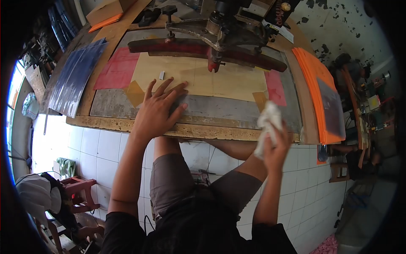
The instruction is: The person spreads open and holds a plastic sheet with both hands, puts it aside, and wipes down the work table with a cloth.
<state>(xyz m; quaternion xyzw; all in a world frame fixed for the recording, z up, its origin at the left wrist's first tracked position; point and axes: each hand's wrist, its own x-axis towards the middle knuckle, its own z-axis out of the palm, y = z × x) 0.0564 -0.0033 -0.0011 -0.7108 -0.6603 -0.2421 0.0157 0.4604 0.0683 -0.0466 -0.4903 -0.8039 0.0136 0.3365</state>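
My left hand [160,103] lies flat with spread fingers, its fingertips on the lower left part of a yellowish sheet [198,76]. Just past those fingertips is a small white piece [161,75]. In my right hand [277,146] is a crumpled white cloth [269,120], held at the near right edge of the grey metal plate [211,108]. Pink pieces [116,70] border the sheet at both ends, and brown tape [135,94] sits at its near corners. Over the sheet's far side hangs a press head with a red bar [186,48].
Clear plastic sheets [78,78] lie on the table's left side. A stack of orange sheets [315,93] is at the right, with a dark clear sheet on top. A cardboard box [108,12] stands back left. Another person [363,161] sits far right; a red stool [80,192] is lower left.
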